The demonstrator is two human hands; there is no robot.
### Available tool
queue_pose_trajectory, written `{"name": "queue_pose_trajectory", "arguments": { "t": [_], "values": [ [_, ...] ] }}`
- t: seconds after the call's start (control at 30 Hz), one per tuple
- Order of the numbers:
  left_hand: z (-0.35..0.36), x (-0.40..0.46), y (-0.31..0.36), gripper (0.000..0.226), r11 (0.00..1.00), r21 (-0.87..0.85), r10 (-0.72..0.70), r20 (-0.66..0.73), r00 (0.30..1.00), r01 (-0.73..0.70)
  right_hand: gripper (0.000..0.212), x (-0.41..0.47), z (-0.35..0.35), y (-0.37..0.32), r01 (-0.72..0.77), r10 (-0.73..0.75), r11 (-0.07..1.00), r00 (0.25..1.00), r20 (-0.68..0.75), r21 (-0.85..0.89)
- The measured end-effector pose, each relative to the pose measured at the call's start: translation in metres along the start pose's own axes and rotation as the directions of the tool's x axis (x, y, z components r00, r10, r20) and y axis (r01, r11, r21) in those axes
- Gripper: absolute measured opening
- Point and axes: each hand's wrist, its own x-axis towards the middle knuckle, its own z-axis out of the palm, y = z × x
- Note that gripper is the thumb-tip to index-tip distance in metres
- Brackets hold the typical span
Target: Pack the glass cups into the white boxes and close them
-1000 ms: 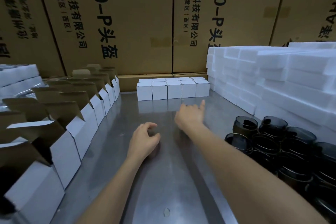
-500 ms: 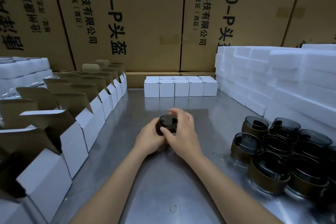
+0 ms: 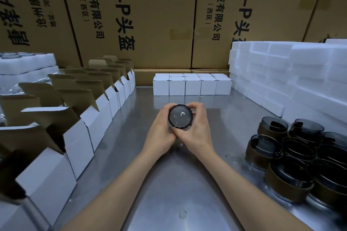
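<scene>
- Both hands hold one glass cup (image 3: 180, 116) above the middle of the metal table (image 3: 169, 184). The left hand (image 3: 159, 133) curls round its left side and the right hand (image 3: 196, 131) round its right, fingers wrapped over the far rim and thumbs meeting below it.
- The cup lies tilted so that a round, clear end with a dark rim faces the camera; whether that is the mouth or the base cannot be told.
- At the near right, a cluster of dark glass cups (image 3: 300, 157) stands on the table, each with a brown band round its lower part, packed close and touching.
- Along the left edge, a row of open white boxes (image 3: 90, 124) runs from near to far, brown inner flaps standing up.
- At the far end of the table, a row of five closed white boxes (image 3: 192, 85) stands side by side, with more behind.
- On the right, behind the cups, white foam blocks (image 3: 293, 80) are stacked high; at the far left lie more white foam pieces (image 3: 26, 65).
- Tall brown cartons (image 3: 159, 15) form the back wall, printed in dark characters: "科技有限公司", "经济开发区(西区)" partly cut off, and large "4.0-P头盔".
</scene>
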Motion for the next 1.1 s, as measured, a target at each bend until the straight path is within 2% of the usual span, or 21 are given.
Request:
{"name": "queue_pose_trajectory", "arguments": {
  "t": [0.17,0.33,0.4,0.47,0.57,0.67,0.73,0.83,0.9,1.0,1.1],
  "values": [
    [0.001,0.0,-0.004,0.065,0.999,0.005,0.054,0.009,0.999,-0.054,0.072,-0.002,0.001,0.001,0.04,-0.044,0.996,0.997,-0.055,-0.08],
    [0.002,0.002,-0.007,0.062,0.998,-0.055,0.03,0.022,0.999,-0.029,0.07,0.0,0.0,0.003,0.008,-0.01,0.997,1.0,-0.021,-0.072],
    [0.0,0.002,-0.007,0.057,0.995,-0.096,-0.006,0.015,1.0,0.007,0.066,0.002,-0.001,0.003,-0.046,0.045,0.999,0.999,0.022,0.006],
    [-0.002,0.002,-0.007,0.048,0.99,-0.135,-0.046,0.015,0.999,0.048,0.055,0.002,-0.003,0.0,-0.126,0.118,0.98,0.991,0.059,0.156],
    [-0.005,0.006,-0.003,0.022,0.934,-0.314,-0.179,0.001,0.984,0.17,0.048,0.0,-0.003,-0.005,-0.156,0.129,0.956,0.984,0.122,0.248],
    [-0.009,0.01,-0.001,0.045,0.843,-0.453,-0.324,0.001,0.946,0.29,0.052,-0.003,-0.002,-0.007,-0.077,0.051,0.99,0.978,0.204,0.122],
    [-0.012,0.009,-0.002,0.063,0.842,-0.425,-0.356,0.022,0.934,0.331,0.054,-0.004,-0.001,-0.005,-0.035,0.029,0.999,0.976,0.214,0.022],
    [-0.011,0.009,-0.003,0.087,0.848,-0.351,-0.411,0.037,0.911,0.397,0.05,-0.004,-0.002,-0.003,-0.032,0.032,0.999,0.984,0.175,-0.001],
    [-0.008,0.01,-0.006,0.092,0.863,-0.297,-0.421,0.024,0.907,0.409,0.048,-0.003,-0.002,-0.003,-0.043,0.043,0.999,0.984,0.175,-0.008],
    [-0.008,0.012,-0.007,0.086,0.863,-0.289,-0.426,0.025,0.904,0.414,0.049,-0.003,-0.002,-0.003,-0.053,0.056,0.998,0.981,0.183,-0.018],
    [-0.005,0.013,-0.006,0.053,0.855,-0.395,-0.36,0.013,0.933,0.336,0.051,-0.001,-0.003,-0.004,-0.13,0.105,0.986,0.971,0.214,0.103]
  ]
}}
